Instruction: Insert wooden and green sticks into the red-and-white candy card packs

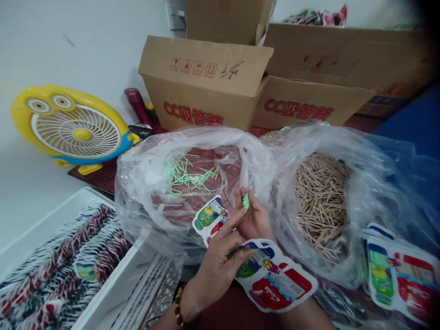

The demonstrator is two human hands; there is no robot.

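My left hand (218, 259), with a beaded bracelet at the wrist, comes in from the lower left. Its thumb and fingers pinch a bottle-shaped printed packet (278, 279) with green and red cola pictures. Its index finger stretches toward my right hand (256, 220). A short bundle of green sticks (246, 201) is held in the fingers of my right hand. Another similar packet (210, 215) juts out to the left behind my left fingers; which hand supports it I cannot tell.
Loose green sticks (195, 178) lie in a clear plastic bag (137, 183). Brown sticks (323, 197) fill a second bag on the right, beside stacked packets (400, 275). A white bin (113, 275) of packets, a yellow fan (82, 133) and cardboard boxes (202, 91) surround this.
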